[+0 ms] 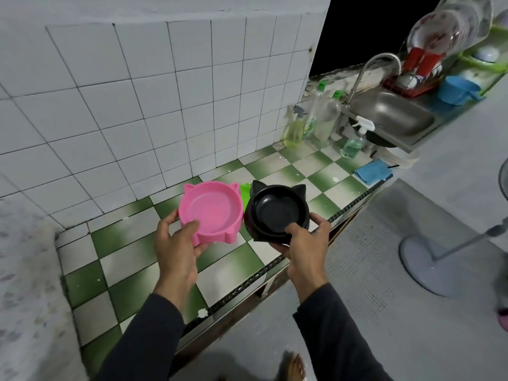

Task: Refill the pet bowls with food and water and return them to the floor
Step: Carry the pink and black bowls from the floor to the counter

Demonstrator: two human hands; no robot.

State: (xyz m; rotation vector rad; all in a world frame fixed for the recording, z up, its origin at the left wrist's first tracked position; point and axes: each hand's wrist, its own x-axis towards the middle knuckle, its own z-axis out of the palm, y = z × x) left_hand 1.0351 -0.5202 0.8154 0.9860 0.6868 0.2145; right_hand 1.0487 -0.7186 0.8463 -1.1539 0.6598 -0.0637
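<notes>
My left hand (177, 244) grips the near rim of a pink cat-eared pet bowl (213, 206), thumb inside the rim. A black cat-eared pet bowl (277, 210) is held the same way by my right hand (305, 240). Both bowls look empty and hover side by side just above the green-and-white checkered counter (154, 259). A small bright green thing (244, 189) shows between and behind the two bowls, mostly hidden.
A steel sink (393, 114) with a curved tap (376, 64) lies at the counter's far end. Detergent and spray bottles (313, 119) stand before it. A folded blue cloth (372, 171) lies near the edge. A fan base (439, 259) stands on the floor at right.
</notes>
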